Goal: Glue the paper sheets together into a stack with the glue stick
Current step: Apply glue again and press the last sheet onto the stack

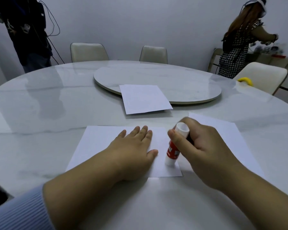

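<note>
Room: pale bare wall, cream chairs (88,52) at the far rim, two people standing in the far corners, one left, one right.
Worktop: round white marble worktop (40,103), glossy, with a raised turntable (181,80) at its centre.
Near sheet: white paper sheet (93,146) flat at the near middle, held down by left hand (133,146).
Left grip: fingers straight and spread, palm pressing flat on that sheet.
Right grip: right hand (201,146) curled round the glue stick (173,150), thumb along its side.
Glue stick: upright, slightly tilted, lower end touching the sheet near its near right corner.
Other sheets: one sheet (231,135) at the right, partly under the right hand; a small stack (143,98) farther off, lying half on the turntable edge.
Step in hand: probably spreading glue on the near sheet.
Next move: likely calls for strokes across the rest of the sheet, then another sheet laid square on top and pressed.
Odd item: yellow object (245,80) at the far right rim, unclear what.
</note>
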### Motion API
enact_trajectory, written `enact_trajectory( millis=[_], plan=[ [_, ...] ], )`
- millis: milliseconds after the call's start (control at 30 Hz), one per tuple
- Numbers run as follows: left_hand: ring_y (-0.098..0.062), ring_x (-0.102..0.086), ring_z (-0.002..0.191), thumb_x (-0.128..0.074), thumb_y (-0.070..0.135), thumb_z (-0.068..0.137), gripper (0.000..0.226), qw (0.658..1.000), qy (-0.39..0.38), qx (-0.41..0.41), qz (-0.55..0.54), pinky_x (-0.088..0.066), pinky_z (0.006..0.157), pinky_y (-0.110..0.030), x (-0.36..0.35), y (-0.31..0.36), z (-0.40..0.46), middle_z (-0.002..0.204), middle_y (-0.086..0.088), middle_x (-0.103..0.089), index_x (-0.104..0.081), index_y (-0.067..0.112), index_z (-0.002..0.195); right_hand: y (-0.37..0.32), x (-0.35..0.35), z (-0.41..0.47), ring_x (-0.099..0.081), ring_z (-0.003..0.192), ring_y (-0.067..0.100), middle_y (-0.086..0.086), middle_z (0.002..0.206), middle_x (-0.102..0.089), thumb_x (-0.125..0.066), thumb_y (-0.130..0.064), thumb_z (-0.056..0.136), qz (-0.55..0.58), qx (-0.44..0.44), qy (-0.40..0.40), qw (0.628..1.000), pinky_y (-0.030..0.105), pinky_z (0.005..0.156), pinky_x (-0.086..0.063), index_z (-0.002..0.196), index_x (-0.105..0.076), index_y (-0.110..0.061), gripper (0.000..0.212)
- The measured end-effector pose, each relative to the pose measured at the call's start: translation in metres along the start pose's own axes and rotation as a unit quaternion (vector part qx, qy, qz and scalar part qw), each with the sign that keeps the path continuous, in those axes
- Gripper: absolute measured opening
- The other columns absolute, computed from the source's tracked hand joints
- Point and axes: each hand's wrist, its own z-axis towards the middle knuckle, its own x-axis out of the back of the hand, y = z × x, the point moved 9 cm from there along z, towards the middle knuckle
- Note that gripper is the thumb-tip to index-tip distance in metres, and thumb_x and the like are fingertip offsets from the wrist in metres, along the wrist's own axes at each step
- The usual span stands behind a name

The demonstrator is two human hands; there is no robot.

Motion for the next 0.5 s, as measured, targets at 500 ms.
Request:
enact_trajectory(
  millis=[500],
  plan=[
    [0.0, 0.012, 0.142, -0.045, 0.021, 0.097, 0.059, 0.99, 0.005, -0.092, -0.108, 0.004, 0.114, -0.025, 0.043, -0.01, -0.022, 0.155, 0.023, 0.01, -0.02, 0.046, 0.144, 0.032, 0.071, -0.013, -0.049, 0.047, 0.005, -0.002, 0.061, -0.054, -0.053, -0.031, 0.092, 0.362, -0.136, 0.258, 0.885, 0.018, 0.041, -0.042, 0.074, -0.059, -0.019, 0.022]
  ],
)
